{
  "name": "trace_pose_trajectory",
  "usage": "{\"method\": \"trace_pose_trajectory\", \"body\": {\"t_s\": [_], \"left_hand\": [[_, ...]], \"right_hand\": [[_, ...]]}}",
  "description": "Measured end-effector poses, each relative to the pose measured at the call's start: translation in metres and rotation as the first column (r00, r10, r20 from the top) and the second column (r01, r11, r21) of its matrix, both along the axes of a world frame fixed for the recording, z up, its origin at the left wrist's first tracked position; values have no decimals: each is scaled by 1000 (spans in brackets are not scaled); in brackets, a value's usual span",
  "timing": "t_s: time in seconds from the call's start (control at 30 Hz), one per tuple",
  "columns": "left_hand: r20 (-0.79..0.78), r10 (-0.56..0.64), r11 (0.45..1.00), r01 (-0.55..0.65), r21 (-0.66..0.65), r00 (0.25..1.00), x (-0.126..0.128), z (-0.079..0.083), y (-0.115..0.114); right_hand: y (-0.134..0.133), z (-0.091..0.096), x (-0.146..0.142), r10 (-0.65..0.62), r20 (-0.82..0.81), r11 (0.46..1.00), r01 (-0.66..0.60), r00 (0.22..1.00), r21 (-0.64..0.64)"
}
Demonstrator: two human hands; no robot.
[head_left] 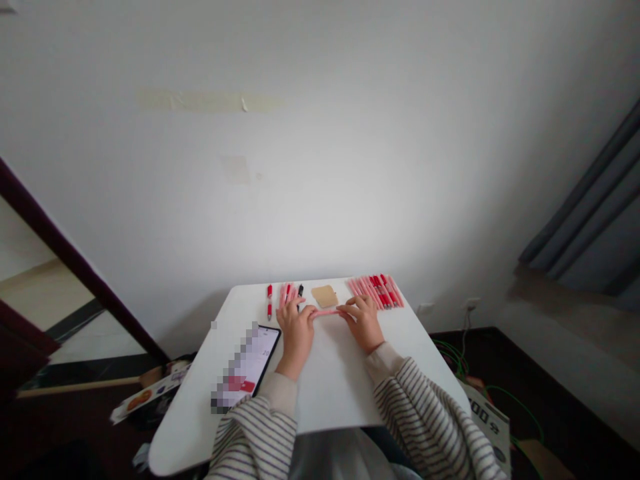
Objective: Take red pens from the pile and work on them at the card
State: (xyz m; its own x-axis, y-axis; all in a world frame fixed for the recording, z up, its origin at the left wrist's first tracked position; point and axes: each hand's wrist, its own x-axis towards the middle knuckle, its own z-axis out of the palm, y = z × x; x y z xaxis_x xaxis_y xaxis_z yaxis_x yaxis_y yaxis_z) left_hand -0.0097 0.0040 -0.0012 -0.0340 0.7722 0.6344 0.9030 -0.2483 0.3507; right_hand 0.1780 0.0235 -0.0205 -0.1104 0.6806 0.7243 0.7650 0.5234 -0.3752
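A pink pen (pixel 327 312) lies crosswise between my two hands, just above or on the white table. Its left end is pinched by my left hand (pixel 296 327), and my right hand (pixel 364 323) grips the other end. Beyond the pen sits a small tan square pad (pixel 325 296). A row of several pink and red pens (pixel 375 292) is laid out past my right hand. Past my left hand are a few more pink pens (pixel 285 293), partly hidden by the fingers, a black pen (pixel 301 291) and a red pen (pixel 269 302) set apart.
A phone (pixel 247 367) with a lit screen lies left of my left forearm on the white table (pixel 190 413). The wall (pixel 320 167) rises behind the table. Green cables (pixel 455 357) and a printed box (pixel 487 420) are on the floor to the right.
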Motion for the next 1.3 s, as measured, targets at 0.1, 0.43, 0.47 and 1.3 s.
{"method": "trace_pose_trajectory", "body": {"t_s": [0.1,0.43,0.47,1.3], "left_hand": [[16,-28,999,28,-16,999,-1,-2,2],[51,-97,995,98,-3,994,1,-7,5],[52,-97,995,97,2,994,1,-6,5],[63,-86,996,86,3,994,2,-4,3]], "right_hand": [[0,0,1,18,-8,1000,-18,1000,2],[-1,0,-1,70,21,992,-68,997,-105],[-1,0,-1,77,25,992,-74,997,-106],[-3,5,2,24,26,983,-19,999,-181]]}}
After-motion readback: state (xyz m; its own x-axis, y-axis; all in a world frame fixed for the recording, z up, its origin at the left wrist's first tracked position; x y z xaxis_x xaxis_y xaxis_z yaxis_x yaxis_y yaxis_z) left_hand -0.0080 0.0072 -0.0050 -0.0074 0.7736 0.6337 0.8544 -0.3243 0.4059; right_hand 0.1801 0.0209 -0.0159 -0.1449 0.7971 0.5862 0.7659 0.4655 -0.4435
